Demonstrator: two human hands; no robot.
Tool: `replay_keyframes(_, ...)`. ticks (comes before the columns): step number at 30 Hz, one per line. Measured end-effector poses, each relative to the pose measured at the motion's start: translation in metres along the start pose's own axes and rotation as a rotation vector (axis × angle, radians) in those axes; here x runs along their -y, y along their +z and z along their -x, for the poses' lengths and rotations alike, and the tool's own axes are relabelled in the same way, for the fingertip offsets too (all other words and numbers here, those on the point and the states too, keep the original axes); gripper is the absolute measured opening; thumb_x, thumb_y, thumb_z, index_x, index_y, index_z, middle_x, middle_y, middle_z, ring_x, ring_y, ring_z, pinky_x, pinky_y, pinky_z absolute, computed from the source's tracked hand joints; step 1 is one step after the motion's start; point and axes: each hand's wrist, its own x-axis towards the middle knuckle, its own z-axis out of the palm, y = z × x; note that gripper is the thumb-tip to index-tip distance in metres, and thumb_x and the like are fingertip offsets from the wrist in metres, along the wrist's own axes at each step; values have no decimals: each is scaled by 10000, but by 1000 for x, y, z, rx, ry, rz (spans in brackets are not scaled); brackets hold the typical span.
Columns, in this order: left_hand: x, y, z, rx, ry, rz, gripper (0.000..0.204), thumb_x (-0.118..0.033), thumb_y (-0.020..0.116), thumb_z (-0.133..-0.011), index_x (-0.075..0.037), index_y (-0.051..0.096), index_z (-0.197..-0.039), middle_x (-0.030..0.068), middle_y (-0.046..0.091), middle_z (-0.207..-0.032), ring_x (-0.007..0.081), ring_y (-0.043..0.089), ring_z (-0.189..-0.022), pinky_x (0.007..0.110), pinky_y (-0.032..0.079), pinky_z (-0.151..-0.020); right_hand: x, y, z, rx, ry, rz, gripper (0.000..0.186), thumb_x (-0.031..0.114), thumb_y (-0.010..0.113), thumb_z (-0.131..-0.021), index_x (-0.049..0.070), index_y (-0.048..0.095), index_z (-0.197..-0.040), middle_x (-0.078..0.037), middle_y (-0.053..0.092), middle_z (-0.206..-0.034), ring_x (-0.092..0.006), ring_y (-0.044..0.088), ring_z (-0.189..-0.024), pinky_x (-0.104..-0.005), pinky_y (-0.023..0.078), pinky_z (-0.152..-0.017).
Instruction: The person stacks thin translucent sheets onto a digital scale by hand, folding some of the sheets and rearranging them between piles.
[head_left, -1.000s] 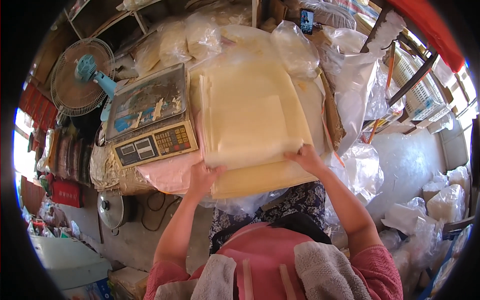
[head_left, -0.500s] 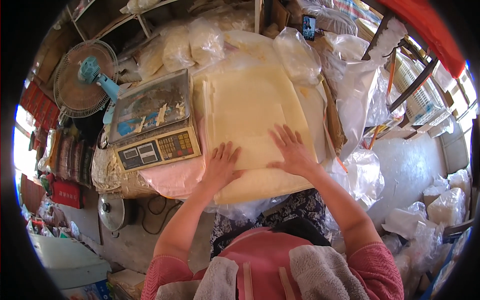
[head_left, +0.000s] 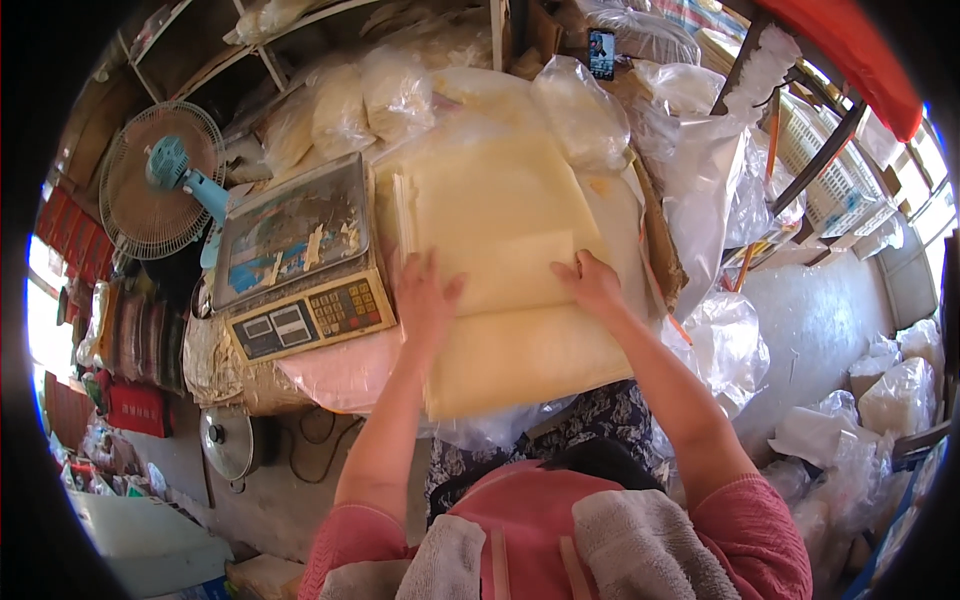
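Note:
In front of me lies a stack of thin pale-yellow sheets point(head_left: 500, 210), with a folded edge running across it between my hands. At the stack's left side, next to the scale, my left hand point(head_left: 428, 300) rests with its fingers stretched out and its thumb apart on the sheets. My right hand point(head_left: 594, 286) is at the right side, fingers curled and closed on the edge of a sheet. Nearer to me, a smooth pale-yellow layer point(head_left: 530, 360) hangs toward the table's front edge.
A digital scale point(head_left: 300, 250) with scraps on its pan stands left, before a blue fan point(head_left: 165, 165). Filled clear bags point(head_left: 395, 95) line the back, another bag point(head_left: 580, 115) lies back right. A phone point(head_left: 601, 53) stands behind. Pink cloth point(head_left: 345, 375) lies under the scale.
My hands have moved apart and outward from lying flat on the sheets to the stack's two sides. The right fingers have curled in. The view has shifted slightly.

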Motion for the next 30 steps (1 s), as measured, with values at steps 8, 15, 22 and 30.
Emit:
replay_keyframes(8,-13,29,13,150,84,-72,644,-536,493,-935,-109,457,-1416,158,343,-1523,303,271,-1431,589,197,-1128,5,22,-7,-358,-468,458,549,402,546,-937,165,425,-1417,-156,471,-1411,-359,475,-1262,-469,392,-1049)
replay_keyframes(15,-22,24,13,97,-69,96,756,-378,644,-880,-124,305,-1506,176,184,-1585,282,220,-1457,507,127,-1176,2,40,6,-308,-600,558,511,380,495,-964,207,419,-1439,-111,393,-1480,-344,347,-1362,-619,228,-1107)
replay_keyframes(22,-19,-1,78,202,-667,1231,933,29,657,-696,-36,224,-1520,138,422,-1451,222,433,-1317,306,387,-1049,43,65,107,-122,-627,287,487,366,547,-944,1,548,-1266,-225,624,-1167,-400,548,-1111,-508,378,-1002)
replay_keyframes(30,116,-146,-31,-312,-480,981,710,74,620,-680,13,467,-1370,94,652,-1112,200,649,-905,311,538,-773,15,23,106,-64,-619,74,419,207,604,-904,-22,541,-1249,-227,599,-1218,-415,579,-1081,-471,458,-937)
